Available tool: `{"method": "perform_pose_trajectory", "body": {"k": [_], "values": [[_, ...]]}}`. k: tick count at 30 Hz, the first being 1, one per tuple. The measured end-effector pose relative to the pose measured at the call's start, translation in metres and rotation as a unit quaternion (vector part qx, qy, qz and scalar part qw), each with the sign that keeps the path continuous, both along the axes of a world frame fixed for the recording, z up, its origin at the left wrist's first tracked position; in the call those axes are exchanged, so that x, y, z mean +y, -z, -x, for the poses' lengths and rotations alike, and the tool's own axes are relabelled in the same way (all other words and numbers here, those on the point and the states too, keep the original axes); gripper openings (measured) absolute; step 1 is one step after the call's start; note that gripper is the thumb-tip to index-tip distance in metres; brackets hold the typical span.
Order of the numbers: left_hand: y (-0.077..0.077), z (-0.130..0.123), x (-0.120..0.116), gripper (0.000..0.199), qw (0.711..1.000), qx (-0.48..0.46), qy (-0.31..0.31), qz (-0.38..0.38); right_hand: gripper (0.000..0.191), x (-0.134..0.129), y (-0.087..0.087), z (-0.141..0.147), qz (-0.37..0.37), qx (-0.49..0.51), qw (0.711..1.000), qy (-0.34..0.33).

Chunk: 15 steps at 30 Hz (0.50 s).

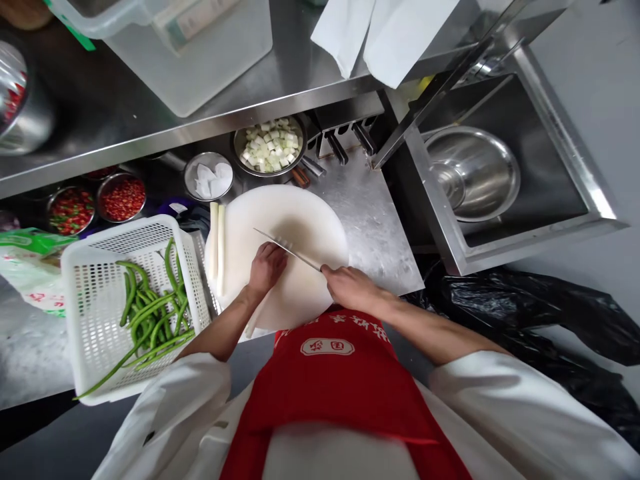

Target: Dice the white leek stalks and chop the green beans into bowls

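The right hand (350, 287) has its fingers closed round the handle of a long thin-edged steel knife (295, 255), whose blade lies slantwise above a round white cutting board (315, 220) on the steel counter (390, 230). The left hand (269, 267) is on the board close beside the blade, fingers curled in, with a few small white pieces (284, 241) at the knife's far side. Two long pale white stalks (217, 247) lie side by side at the board's left edge, and the end of another pale stalk (253, 323) shows below the left forearm. Left of the board, a white perforated plastic basket (83, 320) holds long green peppers or beans, one hanging over its near rim. Beyond the board are a round metal bowl of chopped white-green pieces (270, 145) and a small metal bowl with white lumps (209, 177); farther left are two round metal bowls of chopped red chillies (121, 197), one with green mixed in. Dark knife handles (337, 148) stand in a rack near the larger bowl, and a steel basin (473, 173) sits in the sink to the right. A steel shelf (280, 67) overhangs the back of the counter and hides part of it; the knife handle is mostly covered by the right hand, and whatever the left fingers press is too hidden to make out
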<state>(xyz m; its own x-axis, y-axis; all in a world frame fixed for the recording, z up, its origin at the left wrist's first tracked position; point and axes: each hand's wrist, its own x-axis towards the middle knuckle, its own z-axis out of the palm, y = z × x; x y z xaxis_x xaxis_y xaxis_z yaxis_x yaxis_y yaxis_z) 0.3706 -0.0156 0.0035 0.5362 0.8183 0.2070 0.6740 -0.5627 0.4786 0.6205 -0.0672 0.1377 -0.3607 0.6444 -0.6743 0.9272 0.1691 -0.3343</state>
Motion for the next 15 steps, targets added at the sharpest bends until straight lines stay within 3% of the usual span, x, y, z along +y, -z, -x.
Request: {"method": "perform_pose_trajectory", "body": {"k": [7,11,15], "values": [[0.009,-0.002,-0.001,0.016,1.0,-0.018,-0.016,-0.019,0.036,0.011,0.013,0.009,-0.042,0.027,0.999,-0.008],[0.006,-0.002,0.0,0.02,1.0,-0.012,-0.01,-0.012,0.034,0.02,0.03,0.026,-0.079,0.038,0.996,0.003],[0.0,0.006,-0.006,0.021,1.0,0.011,0.0,-0.022,0.034,0.017,0.035,0.021,-0.088,0.066,0.994,-0.006]]}}
